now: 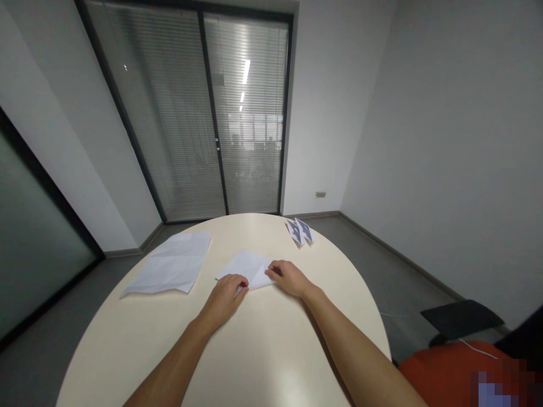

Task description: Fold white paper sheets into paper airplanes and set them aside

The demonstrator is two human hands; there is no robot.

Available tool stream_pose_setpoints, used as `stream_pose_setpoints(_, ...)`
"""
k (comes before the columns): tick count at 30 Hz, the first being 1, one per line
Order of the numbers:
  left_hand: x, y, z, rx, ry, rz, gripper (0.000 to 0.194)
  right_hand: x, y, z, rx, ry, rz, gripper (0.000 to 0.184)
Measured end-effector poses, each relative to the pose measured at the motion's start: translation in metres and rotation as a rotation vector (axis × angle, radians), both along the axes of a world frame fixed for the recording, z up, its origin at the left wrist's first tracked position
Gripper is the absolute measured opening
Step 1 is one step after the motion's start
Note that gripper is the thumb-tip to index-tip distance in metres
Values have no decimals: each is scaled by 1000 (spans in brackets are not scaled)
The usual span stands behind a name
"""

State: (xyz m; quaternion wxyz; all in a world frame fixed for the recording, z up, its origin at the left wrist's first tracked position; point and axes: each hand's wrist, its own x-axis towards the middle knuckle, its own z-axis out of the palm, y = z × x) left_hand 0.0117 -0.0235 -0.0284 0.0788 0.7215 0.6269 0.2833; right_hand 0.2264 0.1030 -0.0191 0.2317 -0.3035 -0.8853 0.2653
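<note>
At the top of the frame, left of centre, I see horizontal blinds (178, 102) across glass panels set in a black frame (212, 113), with bright light strips (246, 72) showing at the right panel. A greenish glass panel (34, 254) fills my left edge. Right of centre, a small wall plate (320, 194) sits low on the pale wall (326, 113), above a grey skirting board (401, 257). At lower right I make out a red-orange chair seat (441, 367), a flat black armrest (462, 314) and a thin white cable (477, 347).
</note>
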Motion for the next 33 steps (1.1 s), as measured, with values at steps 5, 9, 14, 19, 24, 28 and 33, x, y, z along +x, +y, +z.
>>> stream_pose_setpoints(5,-2,1,-4,17,-17,-36,32,-3,-1,-4,38,-3,-62,24)
stream_pose_setpoints(9,0,1,-3,7,27,-71,29,-3,-1,-5,45,-24,-49,23)
stream_pose_setpoints(14,1,0,-2,7,44,-70,29,-3,0,-10,42,8,-71,33)
stream_pose_setpoints(19,0,-1,-4,42,45,-84,28,-4,1,-13,114,11,-26,28)
stream_pose_setpoints(24,-1,0,-9,78,58,-131,30,-4,1,-14,206,9,31,27)
stream_pose_setpoints(28,-1,0,-9,72,77,-153,31,-5,-3,-15,285,3,54,31)
stream_pose_setpoints(33,1,-3,-2,40,106,-147,29,-4,-8,-13,254,-160,8,39)
